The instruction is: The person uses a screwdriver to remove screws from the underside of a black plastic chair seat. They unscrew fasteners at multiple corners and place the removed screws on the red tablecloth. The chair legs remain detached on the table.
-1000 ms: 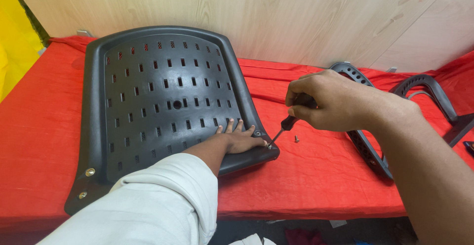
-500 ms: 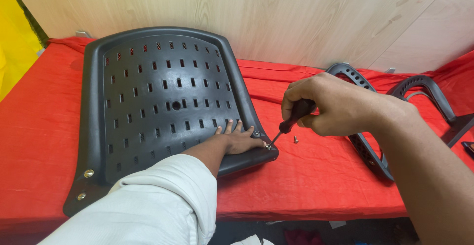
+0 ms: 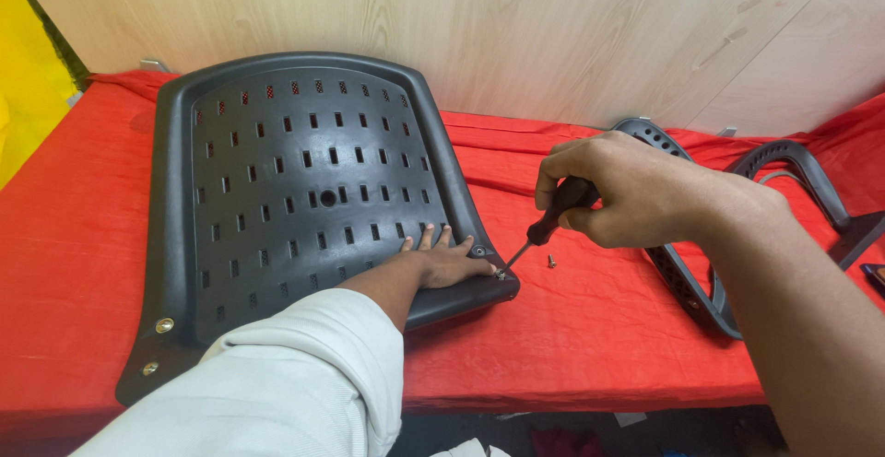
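Fingers of the left hand (image 3: 449, 262) lie spread and flat on the near right corner of the black perforated plastic chair seat (image 3: 304, 190), just beside the screw; if the black-handled screwdriver (image 3: 544, 227), gripped tight in the right hand (image 3: 636, 190), slips off, its tip could jab them. A small loose screw (image 3: 551, 260) on the red cloth-covered table (image 3: 74, 254) might roll away. Screw head itself is hard to make out. Farther right, black curved plastic armrests (image 3: 793, 167) are partly cut off.
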